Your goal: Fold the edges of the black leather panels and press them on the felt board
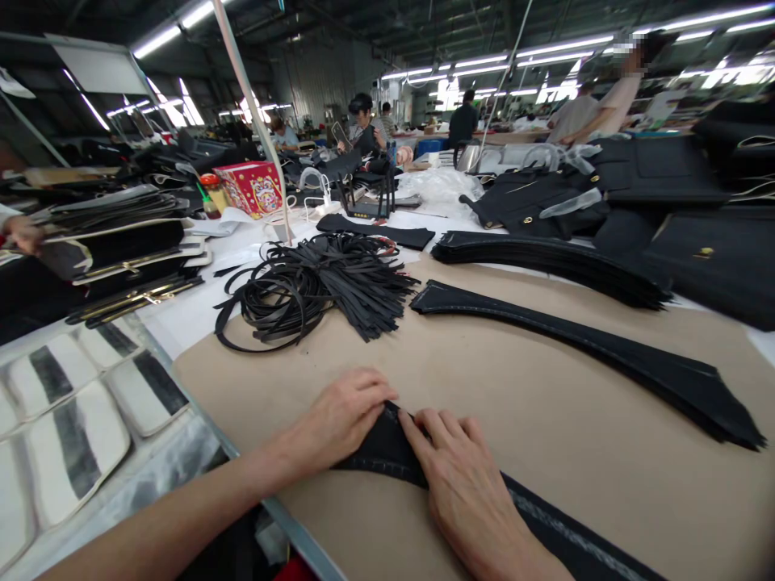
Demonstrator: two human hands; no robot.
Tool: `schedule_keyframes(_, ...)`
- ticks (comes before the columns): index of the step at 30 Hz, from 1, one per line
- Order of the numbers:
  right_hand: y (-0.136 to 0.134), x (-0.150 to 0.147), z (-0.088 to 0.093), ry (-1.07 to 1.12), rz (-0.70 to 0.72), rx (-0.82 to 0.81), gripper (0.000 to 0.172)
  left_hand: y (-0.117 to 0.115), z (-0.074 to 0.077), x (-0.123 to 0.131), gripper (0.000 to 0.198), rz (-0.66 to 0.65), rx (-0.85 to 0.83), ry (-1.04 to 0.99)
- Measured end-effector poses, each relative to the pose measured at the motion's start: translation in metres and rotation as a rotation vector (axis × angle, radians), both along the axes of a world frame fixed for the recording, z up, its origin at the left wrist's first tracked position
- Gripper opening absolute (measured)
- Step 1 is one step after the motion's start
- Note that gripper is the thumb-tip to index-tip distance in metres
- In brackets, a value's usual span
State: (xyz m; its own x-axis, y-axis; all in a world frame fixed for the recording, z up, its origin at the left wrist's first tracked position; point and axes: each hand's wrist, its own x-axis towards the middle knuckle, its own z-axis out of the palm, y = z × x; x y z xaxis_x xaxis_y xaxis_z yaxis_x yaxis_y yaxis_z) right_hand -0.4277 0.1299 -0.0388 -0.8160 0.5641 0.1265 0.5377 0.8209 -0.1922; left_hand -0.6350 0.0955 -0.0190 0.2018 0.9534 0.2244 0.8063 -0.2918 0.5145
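A long black leather piece (387, 448) lies on the brown paper-covered table (545, 420) right in front of me. My left hand (342, 415) rests on its near end, fingers curled and pressing down on its edge. My right hand (466, 484) lies flat over the same piece just to the right, fingers stretched toward the left hand. A second long black stitched piece (581, 343) lies farther back on the right. A bundle of thin black straps (315, 290) sits beyond my hands.
Stacks of black panels (545, 258) and black bags (545, 198) fill the right and back. Gold-trimmed black parts (121, 250) pile up at left, with white-and-black padded pieces (73, 420) below. A red box (251, 187) and a slanted pole (254, 121) stand behind. Other people work in the distance.
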Motion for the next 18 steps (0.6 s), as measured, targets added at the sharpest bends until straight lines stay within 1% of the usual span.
schedule_keyframes(1,-0.001,0.000,0.000,-0.006,0.001,0.004,0.051,-0.004,-0.002,0.005,0.030,-0.091,0.004,0.065)
schedule_keyframes(2,-0.001,0.001,0.000,-0.007,0.002,0.004,0.050,-0.007,-0.005,0.008,0.032,-0.139,-0.002,0.128)
schedule_keyframes(4,-0.003,0.005,0.000,-0.003,0.002,-0.004,0.051,-0.012,-0.011,0.008,0.035,-0.172,0.001,0.230)
schedule_keyframes(7,-0.005,0.018,-0.002,0.013,-0.020,-0.022,0.056,-0.015,-0.016,0.002,0.040,-0.182,0.024,0.267)
schedule_keyframes(12,-0.008,0.056,-0.009,0.112,-0.069,-0.044,0.059,-0.016,-0.018,-0.003,0.039,-0.161,0.042,0.278)
schedule_keyframes(16,-0.013,0.092,-0.013,0.179,-0.101,0.031,0.063,-0.018,-0.022,-0.005,0.040,-0.138,0.101,0.330)
schedule_keyframes(18,-0.017,0.112,-0.013,0.170,-0.108,0.085,0.063,-0.019,-0.024,-0.008,0.041,-0.125,0.127,0.343)
